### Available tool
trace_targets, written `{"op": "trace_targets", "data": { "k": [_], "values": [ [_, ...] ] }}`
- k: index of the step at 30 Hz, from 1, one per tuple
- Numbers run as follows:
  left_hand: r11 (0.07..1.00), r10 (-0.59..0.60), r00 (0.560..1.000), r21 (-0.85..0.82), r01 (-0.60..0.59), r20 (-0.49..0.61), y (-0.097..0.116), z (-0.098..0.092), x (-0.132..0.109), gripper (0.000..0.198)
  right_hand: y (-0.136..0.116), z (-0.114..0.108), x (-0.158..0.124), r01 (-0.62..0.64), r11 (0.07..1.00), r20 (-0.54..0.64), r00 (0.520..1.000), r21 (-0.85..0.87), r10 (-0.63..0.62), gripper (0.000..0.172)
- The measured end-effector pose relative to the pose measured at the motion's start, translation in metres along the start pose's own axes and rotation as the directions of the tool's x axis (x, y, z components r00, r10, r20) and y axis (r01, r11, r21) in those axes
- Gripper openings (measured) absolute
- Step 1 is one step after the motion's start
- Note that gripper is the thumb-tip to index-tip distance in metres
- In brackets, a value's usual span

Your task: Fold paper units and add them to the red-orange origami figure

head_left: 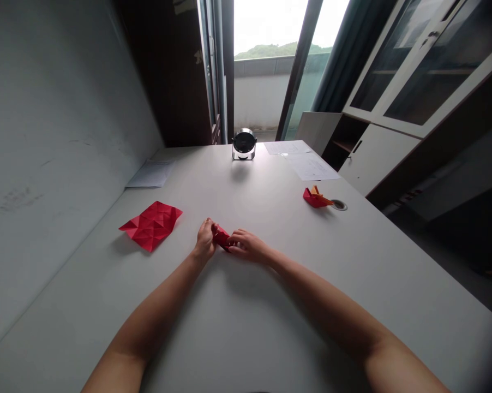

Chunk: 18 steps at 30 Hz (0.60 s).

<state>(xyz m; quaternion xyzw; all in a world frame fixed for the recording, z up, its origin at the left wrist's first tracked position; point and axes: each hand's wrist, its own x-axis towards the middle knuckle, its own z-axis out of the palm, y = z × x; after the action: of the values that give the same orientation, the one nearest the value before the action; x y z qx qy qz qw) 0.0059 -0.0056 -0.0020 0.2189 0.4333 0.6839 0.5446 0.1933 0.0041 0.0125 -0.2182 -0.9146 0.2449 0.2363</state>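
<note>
A small piece of folded red paper [222, 238] is held between my two hands, low over the middle of the table. My left hand [206, 238] is closed on its left end. At its right end my right hand [246, 245] grips it with bent fingers. Parts of the paper are hidden behind the fingers. To the left lies a creased, opened-out sheet of red paper [153, 225]. Farther off on the right sits a folded red and orange paper figure [317, 197].
The white table [238, 316] meets a wall on the left. A small round black-and-silver device [244, 144] stands at the far edge. Papers [313, 166] lie at the back right, another sheet [151, 173] at the back left. A round cable hole [339, 205] is beside the paper figure.
</note>
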Motion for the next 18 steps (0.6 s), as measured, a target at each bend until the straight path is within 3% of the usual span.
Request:
{"op": "trace_targets", "data": {
  "k": [3, 8, 12, 18],
  "values": [
    [0.998, -0.003, 0.999, -0.06, 0.0, -0.053, 0.0, 0.001, -0.001, 0.036, 0.003, 0.001, 0.0, 0.004, 1.0, -0.014, 1.0, -0.006, -0.004, 0.019],
    [1.0, 0.001, 1.0, -0.022, -0.002, -0.022, 0.001, 0.005, -0.005, 0.037, 0.004, 0.005, 0.0, -0.004, 0.988, -0.049, 0.999, -0.157, -0.004, 0.013],
    [0.998, 0.045, 0.991, -0.039, -0.041, 0.126, 0.004, 0.011, -0.013, 0.038, 0.004, 0.004, 0.0, -0.099, 0.976, -0.127, 0.989, -0.194, 0.075, 0.009],
    [0.986, 0.031, 0.932, 0.14, -0.087, 0.361, 0.004, 0.022, -0.029, 0.047, 0.007, 0.002, 0.0, -0.174, 0.984, -0.346, 0.922, 0.029, 0.173, 0.019]
  ]
}}
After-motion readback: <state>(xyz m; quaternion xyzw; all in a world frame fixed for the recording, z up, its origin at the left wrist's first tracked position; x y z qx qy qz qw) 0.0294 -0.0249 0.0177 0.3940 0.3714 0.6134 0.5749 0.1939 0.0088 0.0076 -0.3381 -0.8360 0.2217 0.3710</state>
